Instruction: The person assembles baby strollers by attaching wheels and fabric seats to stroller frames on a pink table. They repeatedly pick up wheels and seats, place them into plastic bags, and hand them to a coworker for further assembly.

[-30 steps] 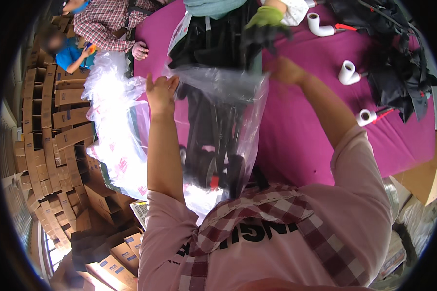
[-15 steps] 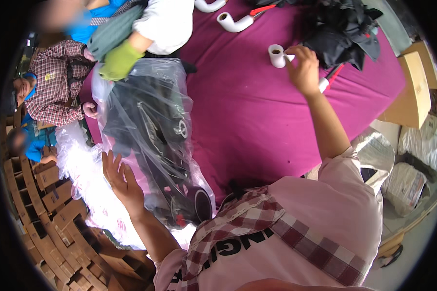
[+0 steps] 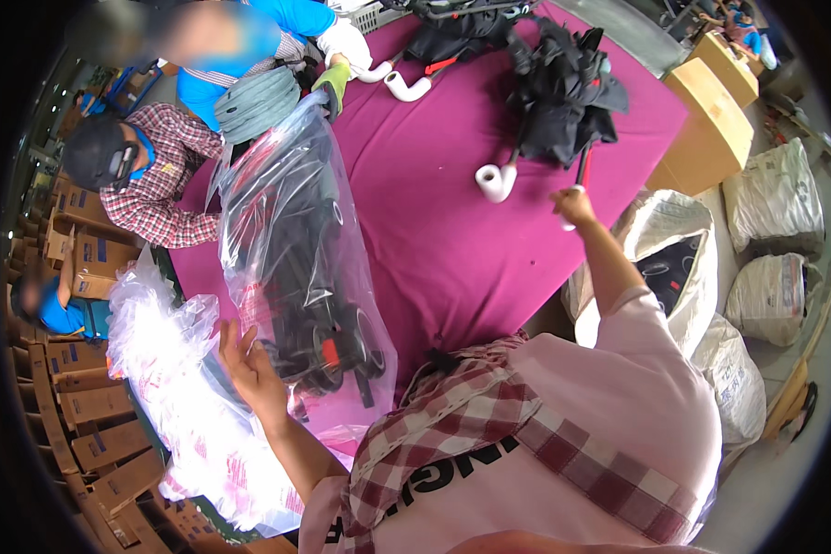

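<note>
My right hand point(image 3: 577, 208) is closed around a white-wrapped handle at the right side of the table. That handle runs into a red-and-black stem under a bundle of black fabric point(image 3: 563, 97), which looks like a folded stroller. A second white curved handle point(image 3: 496, 183) of the bundle lies to the left of my hand. My left hand point(image 3: 252, 374) is open, fingers apart, beside the lower left edge of a clear plastic bag point(image 3: 365, 305). Inside the bag lies a folded black stroller point(image 3: 295, 249), its wheels toward me. A co-worker's green-gloved hand point(image 3: 332, 88) is at the bag's far end.
A magenta cloth covers the table point(image 3: 434, 231). Crumpled clear plastic bags point(image 3: 194, 397) pile up at my left, with brown cartons point(image 3: 102, 415) beyond. Another black bundle point(image 3: 457, 39) lies at the back. White sacks point(image 3: 774, 198) and a large carton point(image 3: 702, 125) stand at right.
My right hand has moved from the left white handle to the right one and closed on it. The bagged stroller's wheels now show more. A co-worker's gloved hand has drawn back to the bag's far end.
</note>
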`<action>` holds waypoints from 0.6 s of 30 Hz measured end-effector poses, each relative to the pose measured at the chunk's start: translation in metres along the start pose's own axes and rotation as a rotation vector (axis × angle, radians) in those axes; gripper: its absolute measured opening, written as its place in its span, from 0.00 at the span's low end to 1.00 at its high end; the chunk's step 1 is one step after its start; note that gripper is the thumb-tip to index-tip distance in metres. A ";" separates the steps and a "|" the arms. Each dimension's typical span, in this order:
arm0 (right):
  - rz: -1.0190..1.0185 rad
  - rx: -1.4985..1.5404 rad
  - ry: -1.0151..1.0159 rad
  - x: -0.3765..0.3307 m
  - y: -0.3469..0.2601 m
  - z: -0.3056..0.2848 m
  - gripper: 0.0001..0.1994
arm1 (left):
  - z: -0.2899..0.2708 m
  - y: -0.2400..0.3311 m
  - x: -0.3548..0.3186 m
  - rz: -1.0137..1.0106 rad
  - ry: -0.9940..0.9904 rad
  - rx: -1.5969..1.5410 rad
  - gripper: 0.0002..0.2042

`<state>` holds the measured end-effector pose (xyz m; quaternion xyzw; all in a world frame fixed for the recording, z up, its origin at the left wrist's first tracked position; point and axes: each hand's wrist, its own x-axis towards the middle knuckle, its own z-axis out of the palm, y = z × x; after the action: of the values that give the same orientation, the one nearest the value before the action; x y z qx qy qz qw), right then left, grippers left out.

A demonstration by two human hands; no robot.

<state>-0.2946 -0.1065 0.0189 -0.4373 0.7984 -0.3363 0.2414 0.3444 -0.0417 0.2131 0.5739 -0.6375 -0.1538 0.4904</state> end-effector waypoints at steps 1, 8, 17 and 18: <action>0.116 0.035 -0.054 -0.043 -0.040 0.016 0.18 | -0.010 -0.009 -0.009 0.018 -0.004 -0.024 0.22; -0.436 0.270 -0.171 -0.241 -0.159 0.090 0.16 | -0.019 0.007 -0.013 0.097 -0.149 -0.249 0.22; -0.836 0.403 -0.288 -0.163 -0.311 -0.040 0.11 | 0.003 0.032 -0.009 0.155 -0.237 -0.305 0.20; -0.798 0.168 -0.446 -0.163 -0.310 -0.023 0.11 | 0.009 0.035 -0.007 0.151 -0.245 -0.296 0.20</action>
<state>-0.0622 -0.0807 0.2809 -0.7509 0.4664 -0.3639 0.2935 0.3165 -0.0289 0.2324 0.4232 -0.7040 -0.2775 0.4983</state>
